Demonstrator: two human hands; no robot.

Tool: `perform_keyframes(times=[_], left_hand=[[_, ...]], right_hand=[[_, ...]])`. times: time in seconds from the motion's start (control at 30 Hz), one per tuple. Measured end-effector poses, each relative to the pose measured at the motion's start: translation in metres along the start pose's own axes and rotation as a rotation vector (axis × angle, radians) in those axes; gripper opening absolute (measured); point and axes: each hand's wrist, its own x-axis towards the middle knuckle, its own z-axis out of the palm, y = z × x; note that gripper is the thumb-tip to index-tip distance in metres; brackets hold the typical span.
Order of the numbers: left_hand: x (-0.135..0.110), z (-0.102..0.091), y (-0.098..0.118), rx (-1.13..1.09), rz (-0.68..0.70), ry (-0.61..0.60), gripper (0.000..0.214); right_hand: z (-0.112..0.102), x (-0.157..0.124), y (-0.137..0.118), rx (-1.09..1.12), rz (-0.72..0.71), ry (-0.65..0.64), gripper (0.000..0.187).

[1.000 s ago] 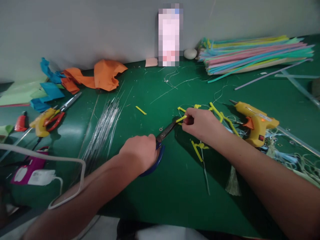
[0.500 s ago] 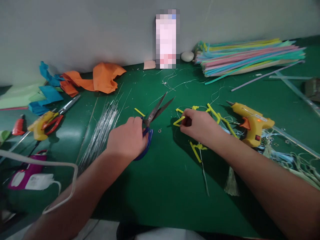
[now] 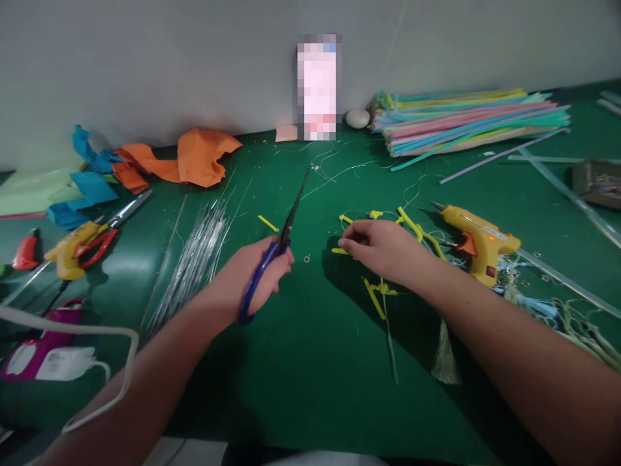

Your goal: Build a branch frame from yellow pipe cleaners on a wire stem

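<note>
Currently, a yellow stem piece (image 3: 340,251) is held to the right of the blue-handled scissors (image 3: 264,264), pinched between the thumb and fingertips of the right hand (image 3: 385,249). Its inner end is covered by the fingers, so whether it is joined to anything cannot be told. The scissors are gripped in the left hand (image 3: 237,272), with the fingers closed around the handles and the blades pointed away from the body; the blades seem to be together, though they are seen nearly edge-on.

Just to the right of the scissors, a small metal ring (image 3: 306,259) is laid flat on the green table (image 3: 310,388). Near the blades, on their left, a loose yellow offcut (image 3: 268,224) is seen, apparently unattached. Farther right of the scissors, bent yellow pieces (image 3: 412,223) are grouped beyond the right hand, and a knotted yellow cluster (image 3: 374,299) is placed on its near side.

Cutting and bending are judged to be partly done; the held piece and the offcut appear not yet worked in. Well right of the scissors, a yellow glue gun (image 3: 480,243) is rested on its side, its indicator lit.
</note>
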Motion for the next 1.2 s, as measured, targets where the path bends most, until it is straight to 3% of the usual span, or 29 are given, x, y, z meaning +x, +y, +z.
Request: perform_keyframes(times=[0.13, 0.23, 0.4, 0.57, 0.7, 0.93, 1.2], left_hand=[[0.012, 0.006, -0.010, -0.569, 0.053, -0.516, 0.032], [0.018, 0.010, -0.015, -0.739, 0.045, -0.675, 0.034], [0.019, 0.015, -0.023, -0.832, 0.025, -0.788, 0.034], [0.017, 0.018, -0.025, -0.832, -0.014, -0.696, 0.036], [0.017, 0.019, -0.024, -0.878, -0.041, -0.693, 0.045], [0.013, 0.024, -0.024, -0.893, -0.141, -0.810, 0.042], [0.009, 0.025, -0.025, -0.931, -0.139, -0.950, 0.034]], right_hand=[[-0.001, 0.000, 0.002, 0.008, -0.055, -0.047, 0.015], [-0.003, 0.000, 0.001, 0.015, -0.049, -0.079, 0.006], [-0.007, -0.002, -0.005, -0.076, 0.000, 0.024, 0.004], [-0.006, -0.002, -0.005, -0.045, 0.022, 0.070, 0.005], [-0.004, 0.002, 0.002, 0.129, 0.077, 0.003, 0.004], [-0.007, 0.005, 0.005, 0.622, 0.129, -0.058, 0.008], [-0.009, 0.006, 0.005, 0.806, 0.212, -0.041, 0.016]])
